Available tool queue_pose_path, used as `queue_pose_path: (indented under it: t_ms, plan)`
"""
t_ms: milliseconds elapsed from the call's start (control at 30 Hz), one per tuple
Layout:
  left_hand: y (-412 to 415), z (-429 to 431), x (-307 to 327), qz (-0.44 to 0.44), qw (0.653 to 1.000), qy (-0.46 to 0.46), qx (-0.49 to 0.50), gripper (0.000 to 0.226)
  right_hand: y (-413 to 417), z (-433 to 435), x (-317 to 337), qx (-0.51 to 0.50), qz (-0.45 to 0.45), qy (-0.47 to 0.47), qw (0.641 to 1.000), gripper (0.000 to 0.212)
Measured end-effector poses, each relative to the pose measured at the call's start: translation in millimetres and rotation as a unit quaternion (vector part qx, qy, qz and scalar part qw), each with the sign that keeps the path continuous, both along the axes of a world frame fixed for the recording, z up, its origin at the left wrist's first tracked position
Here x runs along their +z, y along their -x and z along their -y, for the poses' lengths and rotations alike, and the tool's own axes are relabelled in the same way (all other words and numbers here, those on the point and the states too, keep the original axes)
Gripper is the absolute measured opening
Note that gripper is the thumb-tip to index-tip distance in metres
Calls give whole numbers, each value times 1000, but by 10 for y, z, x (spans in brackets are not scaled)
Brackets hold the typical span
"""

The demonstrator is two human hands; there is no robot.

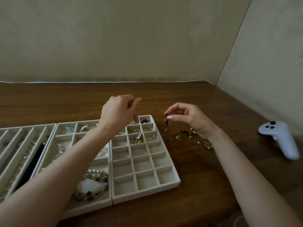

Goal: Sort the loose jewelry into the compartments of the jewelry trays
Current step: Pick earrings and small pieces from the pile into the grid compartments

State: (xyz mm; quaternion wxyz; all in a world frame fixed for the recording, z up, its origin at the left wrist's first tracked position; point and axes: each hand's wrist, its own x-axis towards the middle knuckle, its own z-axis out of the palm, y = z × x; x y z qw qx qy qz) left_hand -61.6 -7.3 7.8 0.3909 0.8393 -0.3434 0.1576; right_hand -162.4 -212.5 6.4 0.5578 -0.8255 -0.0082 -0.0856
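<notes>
Three pale jewelry trays lie side by side on a brown table. The small-grid tray (165, 151) has earrings in its far compartments, among them gold hoops (133, 130) and a dark purple piece (145, 120). My left hand (118, 112) hovers over its far row, one finger dipping into a compartment beside small gold pieces (133, 123); whether it holds anything is hidden. My right hand (188, 117) is raised just right of that tray and pinches a small dark earring (166, 121) between thumb and forefinger. Loose earrings and rings (191, 139) lie scattered under my right wrist.
The middle tray (65, 136) holds a bead and pearl necklace (95, 177) and brooches. The left tray (19, 141) has long slots with chains. A white game controller (282, 138) lies at the right, near the table's edge. A wall stands close behind and to the right.
</notes>
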Motion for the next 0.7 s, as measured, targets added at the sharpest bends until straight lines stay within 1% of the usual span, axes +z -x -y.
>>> queue_pose_path:
  t_ms: [267,533,600,700]
  plan:
    - [-19,-20,21,-39,998,35,25,34,-92,-319,13,26,6,-10,1000,12]
    - [-114,-78,29,-54,990,81,98,35,-251,-967,-58,86,-5,67,994,17]
    - [-116,-81,31,-52,990,80,105,35,-243,-948,-61,75,-9,89,993,19]
    - [-97,-60,22,-52,993,70,85,31,-162,-691,9,18,6,113,993,14]
